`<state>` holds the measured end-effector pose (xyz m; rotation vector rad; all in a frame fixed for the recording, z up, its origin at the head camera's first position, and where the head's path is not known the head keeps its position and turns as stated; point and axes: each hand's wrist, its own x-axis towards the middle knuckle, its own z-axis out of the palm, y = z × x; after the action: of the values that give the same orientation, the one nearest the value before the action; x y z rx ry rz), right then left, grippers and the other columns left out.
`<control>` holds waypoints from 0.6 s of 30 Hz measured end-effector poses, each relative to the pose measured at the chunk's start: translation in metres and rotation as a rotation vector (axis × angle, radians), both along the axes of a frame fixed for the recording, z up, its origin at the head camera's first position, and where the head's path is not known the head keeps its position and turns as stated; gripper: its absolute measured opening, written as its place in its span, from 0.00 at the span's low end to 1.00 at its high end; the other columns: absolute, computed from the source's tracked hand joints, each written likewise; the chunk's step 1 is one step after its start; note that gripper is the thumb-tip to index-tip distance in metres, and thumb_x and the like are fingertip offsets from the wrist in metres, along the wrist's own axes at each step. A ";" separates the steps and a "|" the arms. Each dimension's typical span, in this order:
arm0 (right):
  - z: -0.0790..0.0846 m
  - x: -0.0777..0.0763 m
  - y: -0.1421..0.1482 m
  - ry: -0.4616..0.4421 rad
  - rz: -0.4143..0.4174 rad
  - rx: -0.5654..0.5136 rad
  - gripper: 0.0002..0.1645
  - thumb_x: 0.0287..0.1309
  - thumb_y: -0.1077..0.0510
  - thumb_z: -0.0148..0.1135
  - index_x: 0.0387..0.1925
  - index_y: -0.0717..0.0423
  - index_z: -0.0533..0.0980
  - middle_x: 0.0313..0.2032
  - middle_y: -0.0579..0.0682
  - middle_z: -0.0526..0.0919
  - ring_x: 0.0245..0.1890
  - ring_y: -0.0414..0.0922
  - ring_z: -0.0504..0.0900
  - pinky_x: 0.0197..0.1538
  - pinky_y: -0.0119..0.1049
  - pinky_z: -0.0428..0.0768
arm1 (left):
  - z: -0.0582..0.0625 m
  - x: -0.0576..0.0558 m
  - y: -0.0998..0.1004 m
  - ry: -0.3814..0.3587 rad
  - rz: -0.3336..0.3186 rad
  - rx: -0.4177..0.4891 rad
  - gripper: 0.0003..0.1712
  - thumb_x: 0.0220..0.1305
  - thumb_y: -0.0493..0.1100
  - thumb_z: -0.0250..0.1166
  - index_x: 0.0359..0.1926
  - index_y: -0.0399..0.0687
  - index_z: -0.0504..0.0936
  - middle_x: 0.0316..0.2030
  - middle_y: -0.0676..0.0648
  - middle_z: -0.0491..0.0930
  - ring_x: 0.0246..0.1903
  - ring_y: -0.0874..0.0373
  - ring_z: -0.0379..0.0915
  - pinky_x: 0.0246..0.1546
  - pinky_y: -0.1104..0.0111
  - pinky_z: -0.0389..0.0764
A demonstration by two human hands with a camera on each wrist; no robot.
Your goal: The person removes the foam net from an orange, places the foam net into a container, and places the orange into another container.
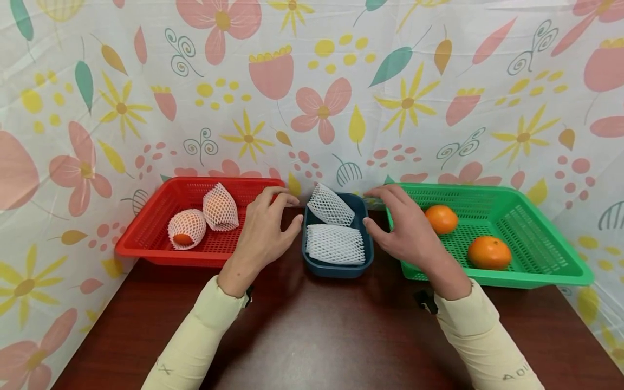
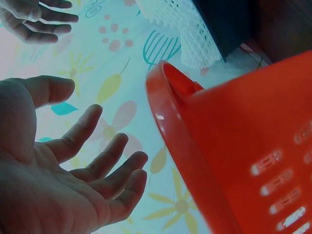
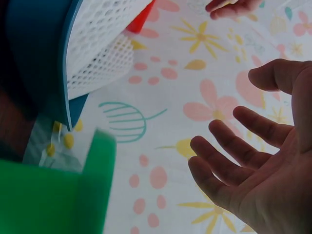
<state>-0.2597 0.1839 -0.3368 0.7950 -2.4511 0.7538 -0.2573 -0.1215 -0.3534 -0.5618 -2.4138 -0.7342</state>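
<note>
My left hand (image 1: 263, 230) hovers over the right end of a red basket (image 1: 195, 260), fingers loosely bent with nothing in them. Two oranges in white foam nets, one at the left (image 1: 187, 225) and another beside it (image 1: 221, 208), lie in that basket. Between my hands stands a small dark blue bin (image 1: 336, 272). White foam net sleeves lie in it, one flat at the front (image 1: 335, 244) and one leaning on the back rim (image 1: 331, 207). My right hand (image 1: 407, 230) is held above the left end of a green basket (image 1: 528, 214), its fingers spread and bare.
Two unwrapped oranges, one at the back (image 1: 441, 219) and one nearer the front (image 1: 489, 253), sit in the green basket. All three containers stand on a dark brown table (image 1: 322, 336). A flower-patterned cloth (image 1: 322, 70) hangs behind them.
</note>
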 end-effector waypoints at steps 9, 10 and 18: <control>-0.007 0.003 -0.015 -0.006 0.026 -0.002 0.27 0.66 0.59 0.71 0.65 0.55 0.76 0.61 0.53 0.77 0.44 0.47 0.77 0.43 0.46 0.80 | -0.001 -0.001 -0.009 -0.022 0.010 -0.004 0.20 0.65 0.46 0.72 0.56 0.46 0.84 0.60 0.43 0.76 0.60 0.46 0.74 0.65 0.42 0.71; -0.008 0.004 -0.016 -0.008 0.031 -0.003 0.27 0.66 0.58 0.71 0.65 0.55 0.76 0.61 0.53 0.77 0.41 0.46 0.75 0.42 0.44 0.79 | -0.001 -0.001 -0.010 -0.023 0.016 -0.006 0.21 0.65 0.46 0.72 0.57 0.47 0.84 0.60 0.42 0.76 0.60 0.46 0.74 0.64 0.42 0.72; -0.011 0.004 -0.029 -0.050 0.064 -0.017 0.29 0.65 0.58 0.71 0.65 0.54 0.76 0.62 0.52 0.76 0.58 0.50 0.77 0.59 0.52 0.81 | -0.003 -0.002 -0.022 -0.041 0.048 -0.020 0.25 0.65 0.47 0.73 0.61 0.46 0.82 0.61 0.41 0.77 0.57 0.45 0.77 0.61 0.47 0.78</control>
<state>-0.2554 0.1547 -0.3480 0.8611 -2.4703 0.8266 -0.2597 -0.1431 -0.3560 -0.4996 -2.4661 -0.7082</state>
